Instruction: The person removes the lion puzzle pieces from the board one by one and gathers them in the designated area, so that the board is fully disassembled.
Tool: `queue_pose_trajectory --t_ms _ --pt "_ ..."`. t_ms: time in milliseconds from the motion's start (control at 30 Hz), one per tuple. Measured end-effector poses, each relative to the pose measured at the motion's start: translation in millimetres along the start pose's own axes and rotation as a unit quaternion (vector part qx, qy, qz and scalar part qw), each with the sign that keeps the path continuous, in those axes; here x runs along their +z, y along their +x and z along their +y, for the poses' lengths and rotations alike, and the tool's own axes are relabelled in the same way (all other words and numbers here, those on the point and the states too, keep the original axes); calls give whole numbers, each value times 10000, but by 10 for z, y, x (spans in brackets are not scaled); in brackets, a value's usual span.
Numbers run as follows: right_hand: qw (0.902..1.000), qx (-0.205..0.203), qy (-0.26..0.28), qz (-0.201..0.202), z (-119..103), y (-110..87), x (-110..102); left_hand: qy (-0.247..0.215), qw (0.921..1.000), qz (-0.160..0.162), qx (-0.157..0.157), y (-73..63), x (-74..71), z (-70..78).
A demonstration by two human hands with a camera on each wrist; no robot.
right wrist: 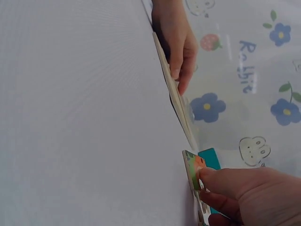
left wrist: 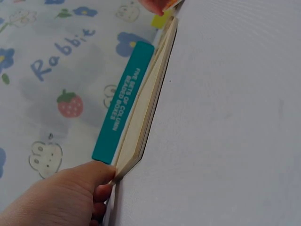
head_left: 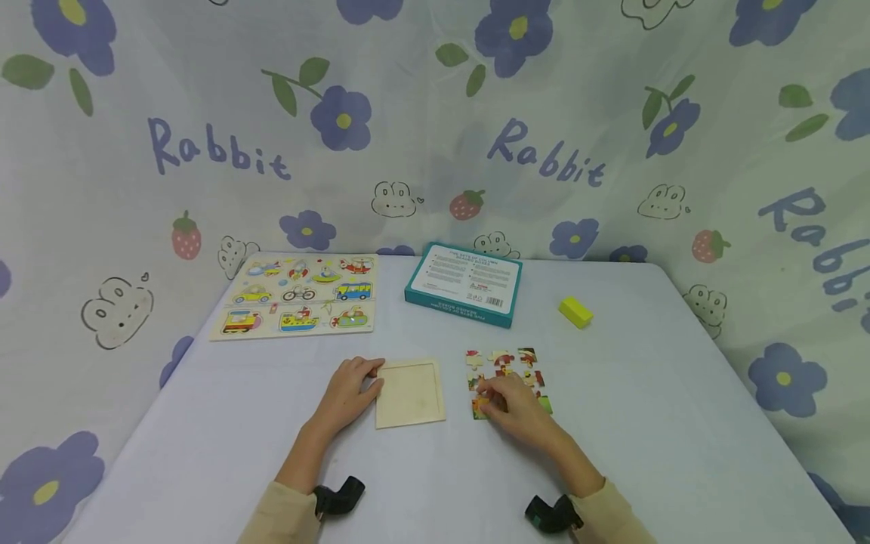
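A square wooden puzzle tray (head_left: 409, 394) with a raised rim lies flat on the table. My left hand (head_left: 348, 393) grips its left edge, the thumb on the near side and the fingers at the far left corner. In the left wrist view that thumb (left wrist: 94, 174) sits right at the tray's corner. To the right lie jigsaw pieces (head_left: 501, 358) set out in rows. My right hand (head_left: 519, 412) is over their near left part and pinches an orange and green jigsaw piece (right wrist: 194, 170) between thumb and fingers. The hand covers some of the pieces.
A vehicle picture board (head_left: 299, 295) lies at the back left. Behind the tray is a teal box (head_left: 464, 284) with a white printed label. A yellow block (head_left: 575, 311) sits at the back right. A patterned curtain (head_left: 421, 128) hangs behind the white table (head_left: 680, 423).
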State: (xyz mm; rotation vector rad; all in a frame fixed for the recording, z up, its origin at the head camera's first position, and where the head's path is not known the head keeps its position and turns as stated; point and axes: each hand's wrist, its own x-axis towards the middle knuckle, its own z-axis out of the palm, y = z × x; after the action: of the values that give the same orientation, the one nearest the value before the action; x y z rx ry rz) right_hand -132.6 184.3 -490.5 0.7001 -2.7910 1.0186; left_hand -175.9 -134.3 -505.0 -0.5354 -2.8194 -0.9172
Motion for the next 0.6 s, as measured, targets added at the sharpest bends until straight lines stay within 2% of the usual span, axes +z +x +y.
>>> queue_pose_trajectory --t_ms 67,333,600 --pt "9999 -62 -97 38 6 5 -3 2 10000 12 21 6 5 -10" --pt "9997 130 -183 83 1 40 -24 -1 9999 100 88 35 0 -26" --pt "9995 138 -233 168 5 52 -24 -37 10000 25 -85 40 18 -26"
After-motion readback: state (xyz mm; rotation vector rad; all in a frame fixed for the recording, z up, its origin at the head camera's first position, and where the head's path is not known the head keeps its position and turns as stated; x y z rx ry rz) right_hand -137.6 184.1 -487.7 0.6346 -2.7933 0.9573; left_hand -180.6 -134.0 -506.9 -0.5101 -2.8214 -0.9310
